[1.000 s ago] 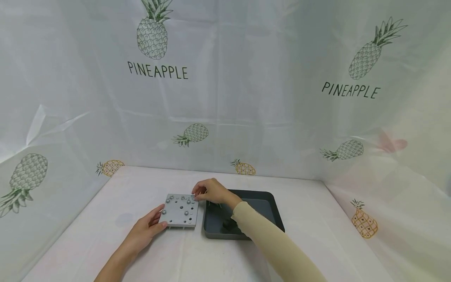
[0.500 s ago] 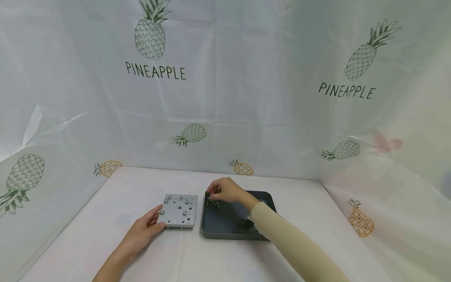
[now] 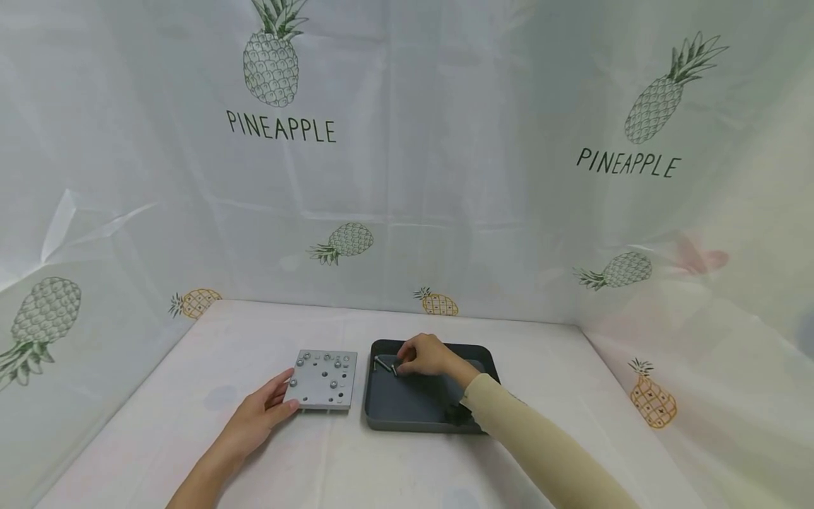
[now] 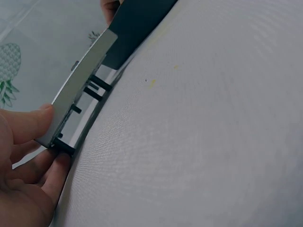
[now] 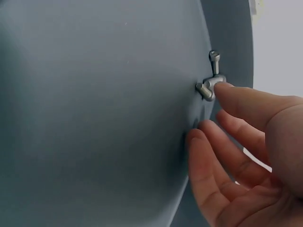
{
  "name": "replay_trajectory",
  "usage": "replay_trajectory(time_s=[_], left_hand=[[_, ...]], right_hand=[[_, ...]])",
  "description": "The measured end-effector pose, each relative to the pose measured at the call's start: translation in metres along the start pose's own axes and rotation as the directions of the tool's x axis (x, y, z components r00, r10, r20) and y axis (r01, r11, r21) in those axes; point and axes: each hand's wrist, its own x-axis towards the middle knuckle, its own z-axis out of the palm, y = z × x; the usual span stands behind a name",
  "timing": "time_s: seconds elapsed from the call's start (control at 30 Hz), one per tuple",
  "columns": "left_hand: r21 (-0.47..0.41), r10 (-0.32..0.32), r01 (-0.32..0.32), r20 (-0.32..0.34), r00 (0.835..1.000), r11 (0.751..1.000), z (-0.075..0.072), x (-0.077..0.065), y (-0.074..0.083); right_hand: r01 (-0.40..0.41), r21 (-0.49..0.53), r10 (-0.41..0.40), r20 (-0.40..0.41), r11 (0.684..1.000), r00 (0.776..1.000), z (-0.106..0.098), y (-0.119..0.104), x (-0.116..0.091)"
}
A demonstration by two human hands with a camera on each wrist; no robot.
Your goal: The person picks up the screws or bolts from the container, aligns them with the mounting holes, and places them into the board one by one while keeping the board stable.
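Observation:
A square metal plate (image 3: 324, 378) with several holes and bolt heads stands left of the dark tray, raised on pegs (image 4: 93, 93) seen beneath it in the left wrist view. My left hand (image 3: 257, 417) holds its left side, thumb at the edge and fingers tucked under. Inside the tray (image 3: 407, 426) my right hand (image 3: 429, 357) hovers by the left back corner. Several small bolts (image 3: 383, 364) lie there. In the right wrist view the thumb reaches the bolts (image 5: 206, 91), while the other fingers are spread apart below, with nothing pinched between them.
White cloth printed with pineapples covers the table (image 3: 305, 459) and hangs as a curtain (image 3: 445, 177) behind and at both sides. The tray has low raised walls. A dark shape (image 3: 456, 415) near the right forearm is unclear.
My right hand has left the plate's back right corner and moved right into the tray, uncovering the bolts. The left hand stays at the plate.

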Motion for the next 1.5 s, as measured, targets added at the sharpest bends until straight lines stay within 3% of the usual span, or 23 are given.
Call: replay_trajectory(time_s=[0.43, 1.13, 1.5], left_hand=[[0.007, 0.011, -0.011, 0.0, 1.0, 1.0, 0.001, 0.0, 0.001], [0.004, -0.005, 0.005, -0.009, 1.0, 1.0, 0.002, 0.001, -0.001], [0.001, -0.013, 0.013, -0.015, 1.0, 1.0, 0.002, 0.0, 0.0]], right_hand=[[-0.044, -0.024, 0.044, 0.01, 0.999, 0.999, 0.007, -0.003, 0.008], [0.058, -0.099, -0.056, 0.022, 0.993, 0.998, 0.007, -0.002, 0.013], [0.063, -0.064, -0.059, 0.068, 0.996, 0.996, 0.003, 0.008, 0.011]])
